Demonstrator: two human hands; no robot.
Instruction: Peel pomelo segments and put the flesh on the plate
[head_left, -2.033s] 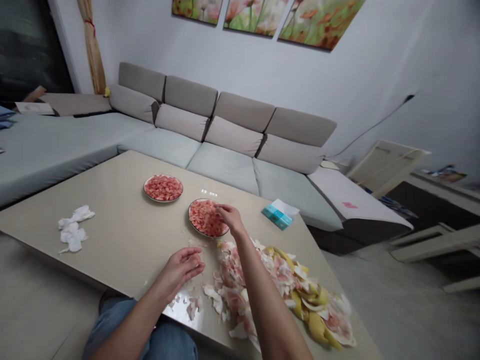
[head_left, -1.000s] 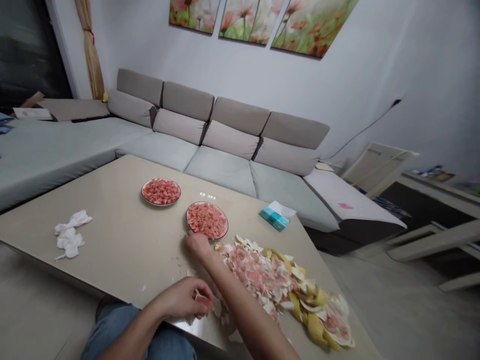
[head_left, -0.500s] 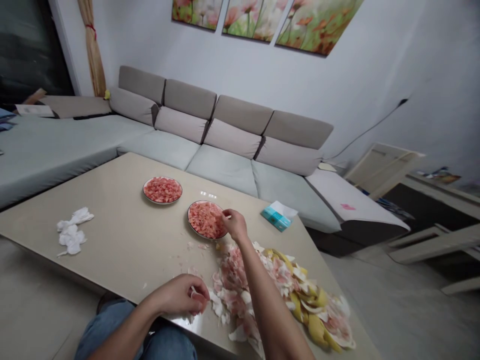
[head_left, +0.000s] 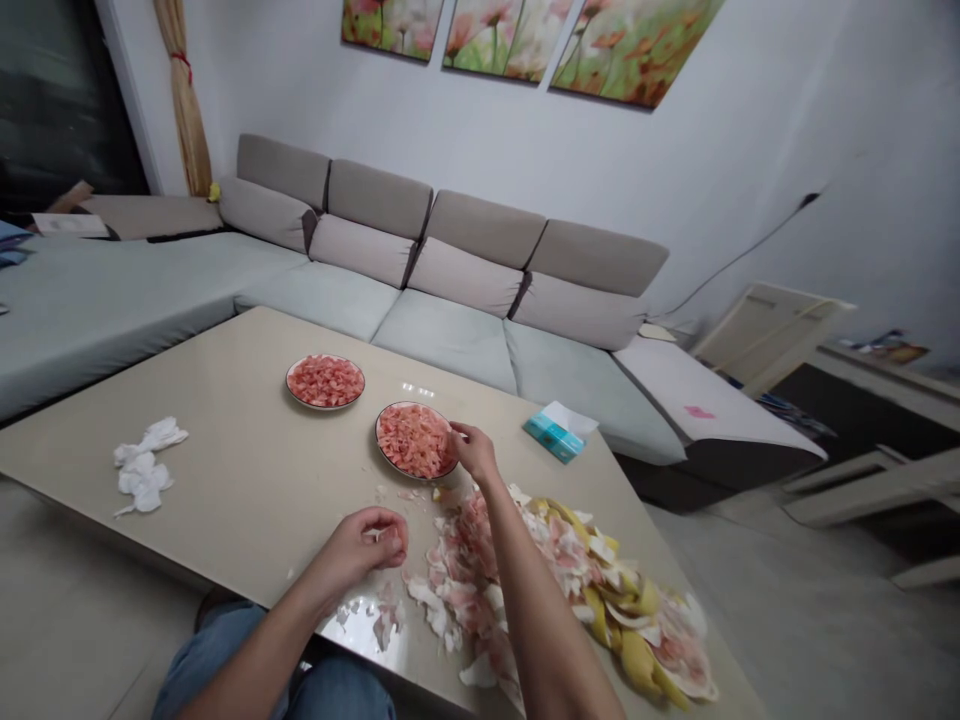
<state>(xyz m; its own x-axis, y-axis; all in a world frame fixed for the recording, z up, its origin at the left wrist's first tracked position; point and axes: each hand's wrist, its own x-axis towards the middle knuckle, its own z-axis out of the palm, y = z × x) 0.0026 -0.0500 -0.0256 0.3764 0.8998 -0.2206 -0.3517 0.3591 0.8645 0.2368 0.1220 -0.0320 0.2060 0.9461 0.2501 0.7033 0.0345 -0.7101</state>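
Observation:
My left hand (head_left: 367, 552) is raised over the table's near edge, fingers curled round a pink piece of pomelo (head_left: 403, 538) that shows only at the fingertips. Beyond it, my right hand (head_left: 474, 452) has its thumb and fingers drawn together at the right rim of a dark-rimmed plate (head_left: 379, 452). Whatever lies between those fingertips is hidden. Pink pomelo flesh (head_left: 416, 440) in small pieces fills this plate. A pile of pomelo membranes and white pith (head_left: 469, 560) lies under and beside my right forearm, with yellow peel (head_left: 637, 660) on its right side.
A second plate of pink flesh (head_left: 326, 382) stands farther back to the left. Crumpled white tissues (head_left: 146, 465) lie at the table's left, and a blue tissue box (head_left: 555, 436) is at the right. A grey sofa (head_left: 450, 335) runs behind the table (head_left: 247, 440).
My left hand has lifted and moved slightly away from me, uncovering scraps at the table edge. My right hand has shifted a little to the right at the plate's rim.

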